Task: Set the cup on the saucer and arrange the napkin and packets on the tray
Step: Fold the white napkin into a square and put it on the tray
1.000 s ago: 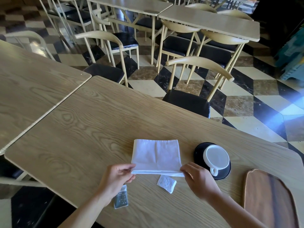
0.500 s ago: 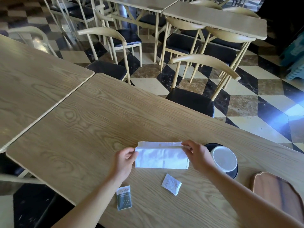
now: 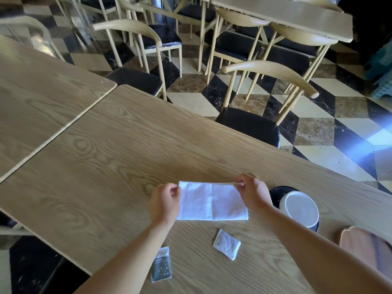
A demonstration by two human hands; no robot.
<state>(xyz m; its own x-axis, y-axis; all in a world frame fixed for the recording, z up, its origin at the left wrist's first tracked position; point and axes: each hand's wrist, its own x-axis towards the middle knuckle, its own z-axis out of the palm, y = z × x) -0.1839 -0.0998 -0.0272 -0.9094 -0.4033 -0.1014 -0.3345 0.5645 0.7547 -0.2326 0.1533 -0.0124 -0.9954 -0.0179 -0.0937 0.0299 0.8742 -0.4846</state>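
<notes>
Napkin: the white cloth napkin point(image 3: 212, 201) is lying on the wooden table point(image 3: 106, 158), now folded in half into a long rectangle; a second ago it was lying open as a square with its near edge being lifted.
Left hand: the left hand point(image 3: 166, 201) is pinching the napkin's far left corner between thumb and fingertips, narrowly closed on the cloth.
Right hand: the right hand point(image 3: 251, 193) is pinching the far right corner the same way, pressing the folded edge down.
Cup and saucer: the white cup point(image 3: 299, 209) is already sitting on the black saucer point(image 3: 280, 192), just to the right of the napkin; that part is looking done.
Packets: the white sugar packet point(image 3: 226, 244) and the dark-printed packet point(image 3: 161, 264) are lying on the table near the person, apart from each other, neither being touched.
Tray: the wooden tray point(image 3: 364, 247) is waiting at the right edge, only partly in view, with nothing visibly on it.
Meaning: the fold is being finished, so I judge the napkin is nearly ready to go onto the tray, with the packets to follow.
</notes>
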